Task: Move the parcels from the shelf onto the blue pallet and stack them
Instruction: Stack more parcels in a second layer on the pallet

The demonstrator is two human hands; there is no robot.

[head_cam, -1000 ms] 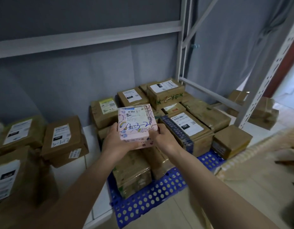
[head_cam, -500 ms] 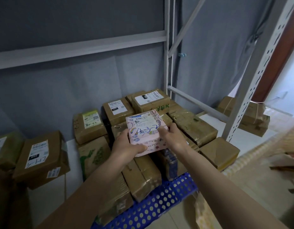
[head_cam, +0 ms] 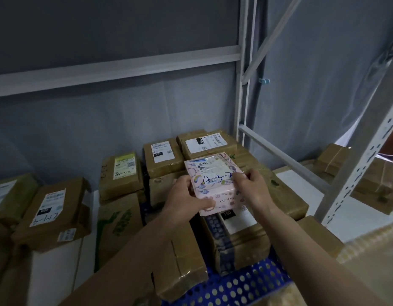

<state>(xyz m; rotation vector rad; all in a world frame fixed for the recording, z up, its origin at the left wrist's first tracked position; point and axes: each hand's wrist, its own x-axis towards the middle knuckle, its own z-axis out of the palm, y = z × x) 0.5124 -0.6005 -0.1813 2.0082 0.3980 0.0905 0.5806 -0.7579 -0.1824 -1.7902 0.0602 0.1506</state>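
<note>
A small pink patterned parcel (head_cam: 213,180) with a white label and blue handwriting is held between both hands above the stack. My left hand (head_cam: 184,195) grips its left side, thumb along the front edge. My right hand (head_cam: 253,188) grips its right side, fingers curled over the top edge. Beneath it lies a brown parcel with a white label and dark tape (head_cam: 237,230), one of several brown parcels stacked on the blue perforated pallet (head_cam: 242,286). Whether the pink parcel touches the one below is not visible.
More brown parcels (head_cam: 52,208) lie on the white low shelf at the left. A grey metal rack upright (head_cam: 354,166) and a slanted rail (head_cam: 286,157) stand at the right, with taped parcels (head_cam: 378,184) behind them. A grey sheet hangs behind.
The view has drawn closer to the stack. Both hands have carried the pink parcel forward and a little right, over the labelled brown parcel.
</note>
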